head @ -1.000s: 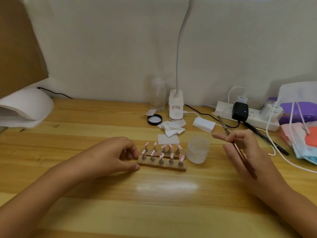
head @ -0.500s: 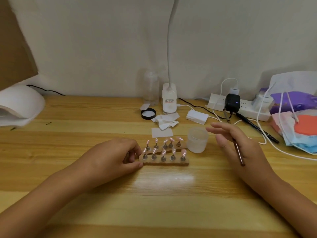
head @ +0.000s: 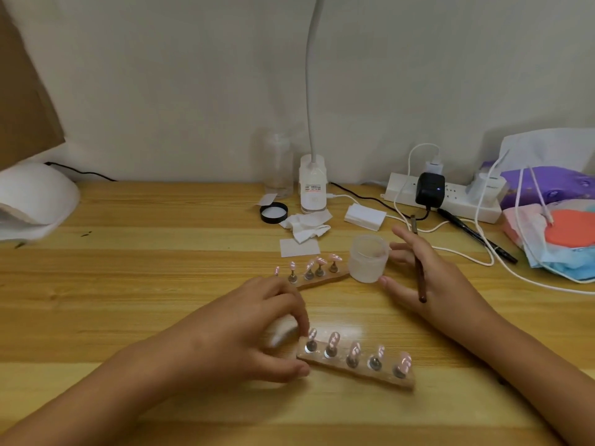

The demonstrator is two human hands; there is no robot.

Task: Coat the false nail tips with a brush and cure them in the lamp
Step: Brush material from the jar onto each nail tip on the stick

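Two wooden holder strips carry several pink false nail tips on metal stands. My left hand [head: 251,333] pinches the left end of the near strip [head: 360,370] at the table's front middle. The far strip [head: 322,280] lies behind it, beside a frosted jar [head: 368,257]. My right hand [head: 431,278] holds a thin brown brush [head: 419,272] between its fingers, with fingertips reaching around the jar's right side. The white curing lamp [head: 35,197] sits at the far left.
A desk lamp base [head: 312,188], clear bottle [head: 278,165], black lid [head: 273,213], crumpled wipes [head: 306,226] and small white box [head: 365,217] stand behind. A power strip [head: 444,196] with cables, a black pen [head: 476,235] and packets [head: 560,220] crowd the right.
My left hand has pulled the near strip toward me, away from the far strip. My right hand has moved left to the jar with the brush.
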